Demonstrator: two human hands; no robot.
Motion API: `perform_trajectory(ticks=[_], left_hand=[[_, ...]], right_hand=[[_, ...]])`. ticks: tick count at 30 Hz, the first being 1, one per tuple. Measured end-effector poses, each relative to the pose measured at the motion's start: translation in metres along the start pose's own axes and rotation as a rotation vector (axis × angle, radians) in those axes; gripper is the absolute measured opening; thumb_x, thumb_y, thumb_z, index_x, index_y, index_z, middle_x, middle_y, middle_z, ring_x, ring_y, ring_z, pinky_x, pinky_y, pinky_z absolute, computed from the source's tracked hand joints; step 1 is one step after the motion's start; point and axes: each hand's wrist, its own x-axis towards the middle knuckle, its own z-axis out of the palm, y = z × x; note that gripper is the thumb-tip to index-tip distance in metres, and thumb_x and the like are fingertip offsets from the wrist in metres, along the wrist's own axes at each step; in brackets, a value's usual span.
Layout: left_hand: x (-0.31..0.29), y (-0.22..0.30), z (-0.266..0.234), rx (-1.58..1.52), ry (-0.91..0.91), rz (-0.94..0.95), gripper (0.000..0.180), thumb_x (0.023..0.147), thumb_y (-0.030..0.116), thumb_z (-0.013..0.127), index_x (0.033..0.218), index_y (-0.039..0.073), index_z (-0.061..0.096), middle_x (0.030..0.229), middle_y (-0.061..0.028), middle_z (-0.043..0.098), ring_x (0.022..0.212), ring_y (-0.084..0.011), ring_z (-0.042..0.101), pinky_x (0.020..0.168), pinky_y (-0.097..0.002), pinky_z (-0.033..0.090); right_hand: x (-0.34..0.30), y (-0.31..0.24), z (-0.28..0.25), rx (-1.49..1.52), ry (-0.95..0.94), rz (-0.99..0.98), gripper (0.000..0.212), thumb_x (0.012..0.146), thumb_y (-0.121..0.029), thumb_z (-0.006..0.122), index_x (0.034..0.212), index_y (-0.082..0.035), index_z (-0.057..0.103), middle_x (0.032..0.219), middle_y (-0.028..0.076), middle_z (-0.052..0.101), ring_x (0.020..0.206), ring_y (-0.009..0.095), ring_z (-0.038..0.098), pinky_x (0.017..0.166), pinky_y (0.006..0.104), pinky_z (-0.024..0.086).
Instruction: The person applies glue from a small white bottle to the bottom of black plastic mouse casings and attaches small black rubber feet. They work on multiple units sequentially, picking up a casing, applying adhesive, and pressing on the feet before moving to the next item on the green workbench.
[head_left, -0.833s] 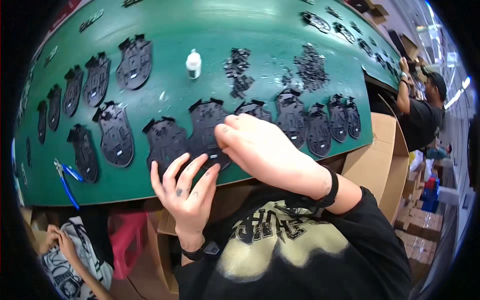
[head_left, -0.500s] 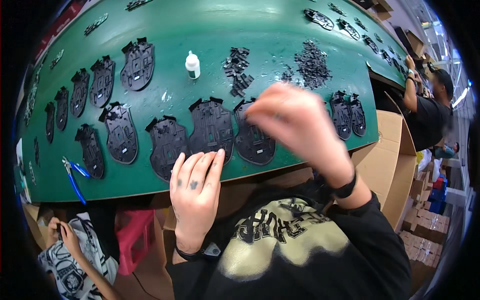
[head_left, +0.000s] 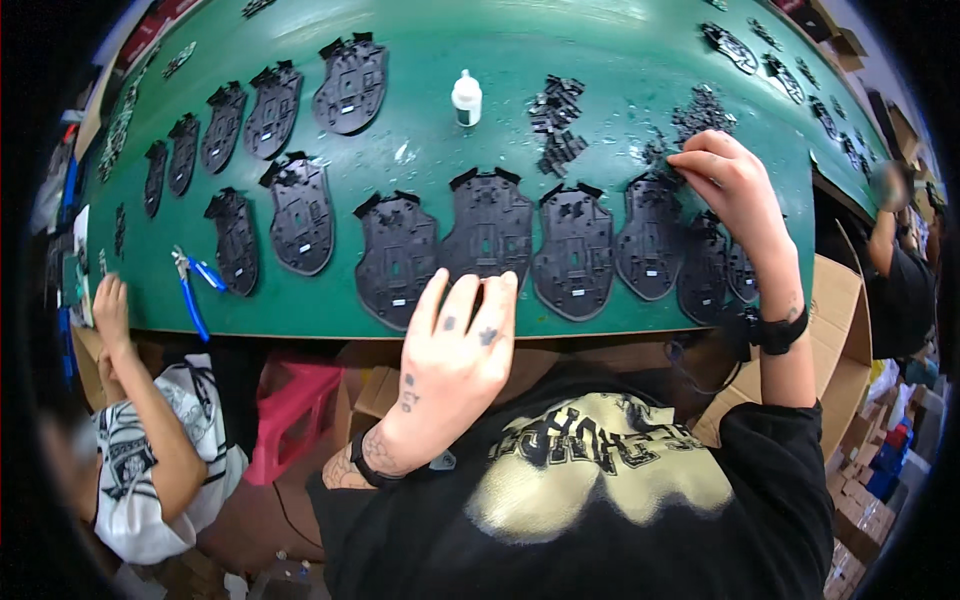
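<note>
A row of black plastic shells lies along the near edge of the green table (head_left: 420, 150). My left hand (head_left: 455, 350) lies flat at the table's edge, its fingertips on the lower rim of the middle shell (head_left: 488, 228). My right hand (head_left: 730, 190) reaches out to the right, its fingers curled down where another shell (head_left: 648, 235) meets a pile of small black parts (head_left: 705, 110). Whether a part is pinched between them is hidden. A black band sits on my right wrist.
A white bottle (head_left: 466, 97) and a second pile of small parts (head_left: 558, 120) stand mid-table. More shells (head_left: 300, 215) lie to the left beside blue pliers (head_left: 195, 290). A co-worker's hand (head_left: 110, 310) rests at the left edge, and another person (head_left: 900, 250) stands right. Below are a red stool (head_left: 295, 410) and cardboard boxes (head_left: 840, 350).
My right hand has lifted off the middle shells and swung right to the parts pile. My left hand has settled flat on the table's edge.
</note>
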Motion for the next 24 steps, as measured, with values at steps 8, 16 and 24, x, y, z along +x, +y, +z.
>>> perform_trajectory(ticks=[8,16,24], left_hand=[[0.013,0.003,0.001,0.049,-0.014,0.097,0.036,0.065,0.003,0.063,0.099,-0.011,0.065,0.092,-0.0141,0.058,0.09,-0.0266,0.059,0.092,-0.0421,0.05],[0.003,-0.002,-0.007,-0.026,0.134,0.006,0.037,0.067,0.003,0.064,0.103,-0.004,0.066,0.093,-0.0095,0.061,0.088,-0.0229,0.058,0.084,-0.0393,0.048],[-0.063,-0.024,-0.003,-0.031,0.45,-0.342,0.025,0.071,0.005,0.069,0.095,0.007,0.071,0.1,-0.0046,0.065,0.096,-0.0252,0.06,0.09,-0.0409,0.044]], right_hand=[[0.0,-0.022,-0.007,0.095,0.141,0.01,0.013,0.08,-0.002,0.065,0.092,-0.002,0.061,0.089,0.01,0.061,0.086,0.029,0.06,0.076,0.0364,0.049],[0.003,-0.106,-0.002,0.336,0.274,0.018,0.016,0.074,0.004,0.068,0.089,-0.003,0.067,0.085,0.01,0.067,0.078,0.024,0.067,0.068,0.0302,0.053],[0.008,-0.174,0.056,0.911,0.057,0.175,0.013,0.079,-0.002,0.069,0.091,-0.002,0.071,0.084,0.01,0.07,0.075,0.019,0.069,0.066,0.0272,0.053]])
